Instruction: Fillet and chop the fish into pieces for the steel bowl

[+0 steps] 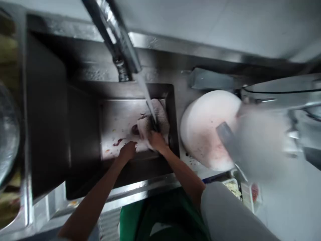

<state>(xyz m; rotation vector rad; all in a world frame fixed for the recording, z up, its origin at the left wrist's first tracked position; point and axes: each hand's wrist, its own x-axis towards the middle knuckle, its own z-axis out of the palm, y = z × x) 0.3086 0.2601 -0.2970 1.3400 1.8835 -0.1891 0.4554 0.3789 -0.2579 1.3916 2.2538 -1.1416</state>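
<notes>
Both my hands reach down into a steel sink (82, 134). My left hand (127, 150) presses on the near end of a pale fish (152, 125) lying on the sink floor. My right hand (156, 140) grips the fish from the right, beside a dark thin thing that may be a knife; blur hides what it is. Water (145, 92) runs from the tap (117, 40) onto the fish. Reddish scraps lie on the wet sink bottom.
A round white cutting board (200, 124), stained pink, lies on the counter right of the sink. A blurred grey shape (255, 144) covers its right edge. A steel bowl (7, 134) sits far left. Small food trays (235, 189) stand near the front edge.
</notes>
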